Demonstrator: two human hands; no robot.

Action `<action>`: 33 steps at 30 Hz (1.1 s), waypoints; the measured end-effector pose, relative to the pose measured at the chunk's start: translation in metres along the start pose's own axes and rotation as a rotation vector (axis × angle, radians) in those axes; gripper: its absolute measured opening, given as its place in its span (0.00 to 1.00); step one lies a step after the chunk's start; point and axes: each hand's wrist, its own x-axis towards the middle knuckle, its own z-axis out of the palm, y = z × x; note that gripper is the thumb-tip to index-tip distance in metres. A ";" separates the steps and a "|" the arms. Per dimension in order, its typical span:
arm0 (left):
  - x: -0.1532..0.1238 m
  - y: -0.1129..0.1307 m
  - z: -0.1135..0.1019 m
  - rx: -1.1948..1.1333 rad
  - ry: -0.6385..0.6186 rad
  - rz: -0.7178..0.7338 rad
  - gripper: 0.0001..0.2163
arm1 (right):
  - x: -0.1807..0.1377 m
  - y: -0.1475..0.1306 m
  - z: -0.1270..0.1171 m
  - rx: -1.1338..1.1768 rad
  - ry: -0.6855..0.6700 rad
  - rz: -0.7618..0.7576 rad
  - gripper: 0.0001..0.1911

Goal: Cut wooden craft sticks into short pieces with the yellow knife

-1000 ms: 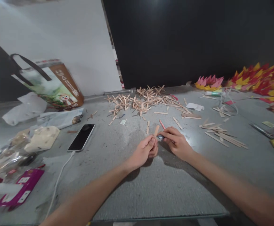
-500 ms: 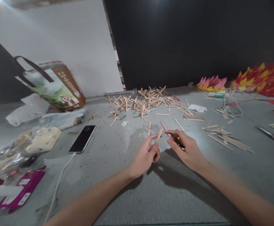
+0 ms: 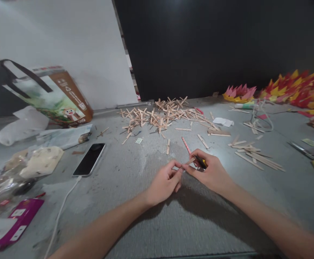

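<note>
A short wooden craft stick (image 3: 191, 160) is between my two hands over the grey table. My left hand (image 3: 165, 181) pinches its near end between thumb and fingers. My right hand (image 3: 210, 171) has its thumb and index finger on the other end. Tucked in the right palm is a black-and-yellow tool (image 3: 202, 162); the fingers hide most of it, so its kind is unclear. Just beyond the right fingers lies a pink-and-white striped stick (image 3: 185, 145). Another craft stick (image 3: 168, 146) lies flat ahead of my left hand.
A pile of crossed craft sticks (image 3: 154, 117) lies at the back. Loose sticks (image 3: 256, 156) and scissors (image 3: 312, 156) are on the right, paper flames (image 3: 294, 90) behind. A phone (image 3: 89, 159) with a cable, a bag (image 3: 57, 97) and plastic packets (image 3: 42, 162) are on the left.
My hands have come together. The craft stick, upright in my left hand before, has tipped over to the right, and my right fingers have closed on its far end. The view has shifted slightly.
</note>
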 end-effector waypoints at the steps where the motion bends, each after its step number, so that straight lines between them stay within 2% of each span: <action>1: 0.000 0.000 0.000 -0.001 0.001 -0.004 0.15 | 0.000 -0.001 0.000 -0.001 -0.013 0.009 0.12; 9: 0.002 -0.003 -0.002 -0.076 0.018 -0.003 0.17 | 0.001 -0.002 -0.001 0.016 -0.055 0.021 0.10; 15: 0.010 -0.007 -0.004 -0.219 0.140 0.025 0.17 | 0.001 0.002 -0.006 -0.024 -0.097 -0.013 0.14; 20: 0.014 -0.007 -0.004 -0.385 0.218 0.106 0.18 | -0.006 0.005 0.002 -0.070 -0.183 -0.126 0.11; 26: 0.006 -0.005 0.003 -0.183 0.229 0.178 0.16 | -0.013 0.002 0.012 -0.049 -0.183 -0.153 0.13; 29: 0.007 -0.005 0.003 -0.111 0.317 0.229 0.15 | -0.014 0.000 0.010 -0.069 -0.189 -0.149 0.06; 31: 0.010 -0.005 0.000 -0.130 0.324 0.199 0.17 | -0.015 0.000 0.008 -0.090 -0.172 -0.158 0.15; 33: 0.013 -0.007 -0.003 -0.174 0.291 0.117 0.18 | -0.015 0.002 0.007 -0.120 -0.135 -0.172 0.17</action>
